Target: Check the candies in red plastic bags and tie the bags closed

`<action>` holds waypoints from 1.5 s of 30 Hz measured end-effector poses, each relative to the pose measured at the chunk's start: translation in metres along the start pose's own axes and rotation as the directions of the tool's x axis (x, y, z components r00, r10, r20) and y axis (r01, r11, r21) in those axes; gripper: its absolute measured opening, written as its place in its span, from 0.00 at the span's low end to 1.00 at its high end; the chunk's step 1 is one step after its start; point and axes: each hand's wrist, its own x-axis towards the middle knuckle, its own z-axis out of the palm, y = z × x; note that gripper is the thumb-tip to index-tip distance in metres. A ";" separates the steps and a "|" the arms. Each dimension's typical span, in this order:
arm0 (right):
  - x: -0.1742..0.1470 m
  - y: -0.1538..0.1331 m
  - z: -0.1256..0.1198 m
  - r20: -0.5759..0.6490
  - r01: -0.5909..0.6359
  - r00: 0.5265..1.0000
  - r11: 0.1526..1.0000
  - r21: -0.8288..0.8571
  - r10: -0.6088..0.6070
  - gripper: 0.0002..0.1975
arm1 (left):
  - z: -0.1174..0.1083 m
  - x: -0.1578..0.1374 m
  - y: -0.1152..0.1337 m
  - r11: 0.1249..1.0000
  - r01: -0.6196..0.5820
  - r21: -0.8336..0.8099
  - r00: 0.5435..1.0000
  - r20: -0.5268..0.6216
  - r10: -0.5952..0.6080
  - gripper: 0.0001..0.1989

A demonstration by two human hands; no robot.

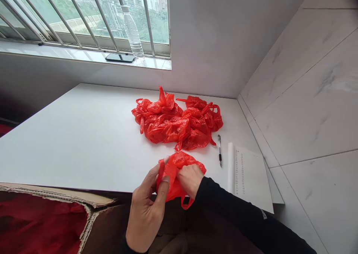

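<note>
At the table's front edge, a red plastic bag (175,188) is bunched between my two hands. My left hand (149,205) pinches its left side, thumb in front and fingers behind. My right hand (191,179) is pushed into the bag's opening, with its fingers curled and partly hidden by the plastic; whether they grip anything inside does not show. One handle loop of the bag hangs below my right wrist. Just beyond lies a heap of crumpled red plastic bags (173,123), several with knotted or twisted handles.
The white table (69,134) meets the wall at the back. A pen (219,151) and an open spiral notebook (251,175) lie on the right. A cardboard box (92,209) with red contents stands front left. On the windowsill are a phone (120,57) and a clear bottle (132,34).
</note>
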 end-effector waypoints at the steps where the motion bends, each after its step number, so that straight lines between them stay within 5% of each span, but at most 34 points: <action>1: 0.000 0.002 0.001 -0.010 -0.018 1.000 1.000 -0.005 0.018 0.12 | -0.001 0.000 0.000 1.000 0.021 -0.016 0.999 -0.031 -0.021 0.24; 5: -0.007 0.010 0.004 -0.035 -0.068 0.997 0.997 -0.033 0.067 0.16 | -0.001 0.002 0.005 0.992 0.090 -0.091 0.989 -0.111 -0.100 0.25; 9: -0.017 0.011 0.007 -0.054 0.006 0.998 0.999 -0.033 -0.008 0.17 | 0.004 0.002 0.009 0.988 0.086 -0.129 0.986 -0.128 -0.103 0.26; 21: -0.051 0.034 -0.002 -0.085 -0.025 0.996 0.999 -0.048 0.021 0.09 | 0.009 -0.005 0.005 0.979 0.090 -0.182 0.989 -0.098 -0.110 0.24; 27: -0.099 0.043 -0.024 -0.199 0.118 0.977 0.977 0.175 -0.082 0.11 | 0.003 -0.018 0.013 0.988 0.026 -0.153 0.996 -0.086 -0.039 0.23; 34: -0.137 0.057 -0.033 -0.300 0.293 0.931 0.916 0.275 -0.208 0.34 | -0.005 -0.033 0.028 0.998 -0.021 -0.056 0.978 -0.210 0.009 0.19; 38: -0.137 0.059 -0.033 -0.386 0.334 0.901 0.884 0.328 -0.197 0.08 | -0.008 -0.028 0.023 0.974 -0.227 -0.025 0.953 -0.212 0.217 0.18; 41: -0.139 0.056 -0.040 -0.470 0.359 0.872 0.835 0.417 -0.140 0.07 | -0.002 -0.027 0.028 0.938 -0.311 -0.151 0.935 -0.227 0.273 0.17; 45: -0.148 0.052 -0.053 -0.609 0.330 0.793 0.838 0.435 0.004 0.09 | 0.011 -0.034 0.041 0.884 -0.238 -0.402 0.967 -0.181 0.178 0.16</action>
